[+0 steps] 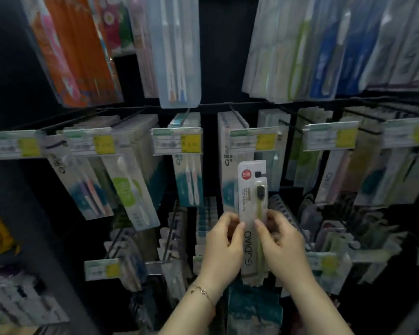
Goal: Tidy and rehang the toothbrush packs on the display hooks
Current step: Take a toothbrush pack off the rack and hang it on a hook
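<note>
Both hands, left hand (224, 245) and right hand (282, 243), pinch a Godiao toothbrush pack (253, 213) upright; next, threading its hang-hole onto the display hook (284, 124) above.

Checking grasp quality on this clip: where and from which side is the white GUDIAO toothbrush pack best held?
Pinch its long edges below mid-height, from either side, as the left hand and right hand do. The toothbrush pack is flat, narrow and upright; this keeps its top hang slot free.
</note>
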Available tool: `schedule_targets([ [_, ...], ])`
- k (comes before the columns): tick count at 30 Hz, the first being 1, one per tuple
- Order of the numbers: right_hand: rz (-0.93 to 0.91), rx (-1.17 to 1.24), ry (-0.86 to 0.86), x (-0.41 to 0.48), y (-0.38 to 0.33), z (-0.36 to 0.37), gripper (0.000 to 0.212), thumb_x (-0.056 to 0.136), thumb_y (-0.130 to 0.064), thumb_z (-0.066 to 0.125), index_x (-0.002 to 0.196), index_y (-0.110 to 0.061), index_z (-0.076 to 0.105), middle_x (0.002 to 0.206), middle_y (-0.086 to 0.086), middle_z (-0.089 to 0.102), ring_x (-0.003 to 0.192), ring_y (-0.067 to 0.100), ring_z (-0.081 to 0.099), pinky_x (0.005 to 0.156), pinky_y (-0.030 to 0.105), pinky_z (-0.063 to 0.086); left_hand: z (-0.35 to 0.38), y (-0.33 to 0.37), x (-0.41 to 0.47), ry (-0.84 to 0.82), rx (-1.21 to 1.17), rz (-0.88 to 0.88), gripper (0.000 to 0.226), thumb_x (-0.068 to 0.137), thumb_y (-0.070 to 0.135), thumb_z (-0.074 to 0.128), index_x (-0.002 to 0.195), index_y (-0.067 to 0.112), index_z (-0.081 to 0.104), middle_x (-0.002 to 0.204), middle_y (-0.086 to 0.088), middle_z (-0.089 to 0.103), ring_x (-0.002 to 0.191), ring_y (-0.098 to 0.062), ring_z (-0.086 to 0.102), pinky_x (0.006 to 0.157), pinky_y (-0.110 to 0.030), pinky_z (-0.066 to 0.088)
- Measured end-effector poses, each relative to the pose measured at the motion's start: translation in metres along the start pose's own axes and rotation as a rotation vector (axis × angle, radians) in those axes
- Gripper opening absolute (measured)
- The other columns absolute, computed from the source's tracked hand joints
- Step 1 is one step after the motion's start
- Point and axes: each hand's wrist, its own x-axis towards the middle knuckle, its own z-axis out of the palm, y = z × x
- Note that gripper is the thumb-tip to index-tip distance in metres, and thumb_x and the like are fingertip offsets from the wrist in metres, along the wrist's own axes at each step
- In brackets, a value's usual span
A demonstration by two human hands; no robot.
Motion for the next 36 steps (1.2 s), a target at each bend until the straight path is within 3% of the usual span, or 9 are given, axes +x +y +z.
schedule_targets([
  [4,-0.002,0.055,0.004,0.005,-0.001,-0.005,0.022,0.094,-0.036,0.061,0.115,-0.034,0.059,0.095,-0.019,0.069,0.086,0.0,0.067,0.075,0.037,0.059,0.004,0.004,0.005,-0.006,0.009,0.018,0.011,0.102,0.026,0.054,0.096,0.021,0.061,0.09,-0.008,0.067,0.084,-0.027,0.065,0.077,-0.05,0.055],
  [11,-0.013,0.046,0.058,0.009,0.002,-0.006,0.017,0.093,-0.039,0.062,0.107,-0.045,0.054,0.09,-0.007,0.068,0.081,0.011,0.067,0.073,0.046,0.058,0.005,0.001,0.016,-0.05,-0.003,0.047,0.01,0.102,0.024,0.055,0.094,0.02,0.06,0.086,-0.005,0.065,0.081,-0.025,0.063,0.076,-0.047,0.054],
  [16,-0.048,0.001,0.108,0.008,0.002,-0.019,0.02,0.094,-0.032,0.061,0.097,-0.049,0.05,0.083,-0.013,0.065,0.073,0.005,0.064,0.064,0.033,0.056,0.016,0.003,0.017,-0.132,-0.035,0.056,0.006,0.101,0.023,0.057,0.098,0.025,0.061,0.094,0.007,0.067,0.088,-0.017,0.065,0.081,-0.04,0.056],
  [21,-0.059,-0.02,0.11,0.013,0.006,-0.035,0.022,0.095,-0.03,0.06,0.097,-0.05,0.049,0.09,-0.025,0.064,0.075,0.002,0.063,0.061,0.022,0.053,0.034,0.007,0.023,-0.161,-0.032,0.052,0.005,0.101,0.024,0.058,0.103,0.026,0.063,0.095,0.005,0.069,0.087,-0.018,0.067,0.08,-0.046,0.057],
  [25,-0.068,-0.048,0.141,0.024,0.015,-0.059,0.02,0.095,-0.031,0.06,0.096,-0.049,0.05,0.076,-0.009,0.066,0.053,0.007,0.058,0.049,0.02,0.046,0.058,0.016,0.032,-0.179,-0.016,0.075,0.005,0.101,0.026,0.058,0.102,0.03,0.06,0.095,0.01,0.068,0.086,-0.014,0.066,0.08,-0.038,0.057],
  [27,-0.056,-0.057,0.157,0.031,0.022,-0.072,0.018,0.094,-0.033,0.061,0.098,-0.048,0.052,0.071,-0.003,0.066,0.056,0.007,0.06,0.054,0.026,0.051,0.074,0.02,0.035,-0.181,-0.016,0.077,0.005,0.101,0.027,0.058,0.102,0.032,0.06,0.096,0.013,0.067,0.087,-0.009,0.065,0.081,-0.032,0.057],
  [31,-0.026,-0.059,0.156,0.042,0.04,-0.107,0.018,0.093,-0.032,0.062,0.102,-0.044,0.053,0.076,-0.011,0.066,0.071,-0.002,0.063,0.06,0.015,0.051,0.114,0.026,0.043,-0.194,0.009,0.072,0.004,0.101,0.028,0.057,0.103,0.03,0.06,0.096,0.007,0.069,0.088,-0.013,0.066,0.083,-0.04,0.057],
  [36,0.004,-0.033,0.144,0.054,0.062,-0.162,0.011,0.093,-0.026,0.064,0.103,-0.031,0.06,0.072,-0.01,0.068,0.064,-0.001,0.064,0.053,0.013,0.048,0.172,0.04,0.048,-0.204,0.007,0.059,0.004,0.101,0.026,0.057,0.102,0.029,0.06,0.096,0.006,0.07,0.087,-0.011,0.067,0.082,-0.04,0.058],
])
